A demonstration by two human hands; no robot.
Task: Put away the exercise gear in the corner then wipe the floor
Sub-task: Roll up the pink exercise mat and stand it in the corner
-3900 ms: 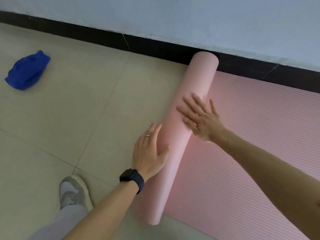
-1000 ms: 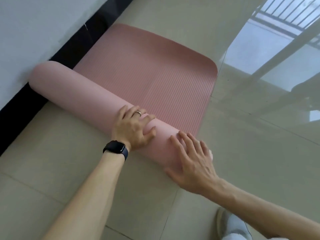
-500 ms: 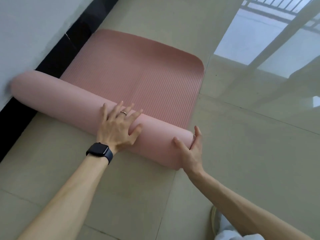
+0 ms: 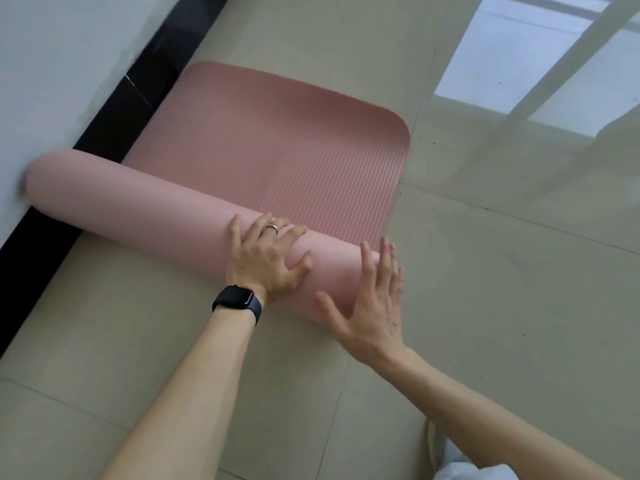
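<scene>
Pink mat roll (image 4: 156,209) butted wall (image 4: 52,64), bare tiles (image 4: 502,271) lay off its free end, left hand (image 4: 266,261) pressed splayed atop roll, right hand (image 4: 374,306) unclenched beside free end.

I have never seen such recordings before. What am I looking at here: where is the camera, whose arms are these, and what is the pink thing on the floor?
There is no machine. A person wears one camera on the head, and it looks forward and down, so the two bare arms are that person's own. On the beige tiled floor lies a pink ribbed foam exercise mat, beside a white wall with a black skirting board. The near part of the mat is wound into a thick roll; the far part lies flat, not yet rolled. The left hand, with a black wristwatch and a ring, presses on top of the roll with spread fingers. The right hand is open at the roll's right end; whether it touches is unclear. Nothing is held.
</scene>
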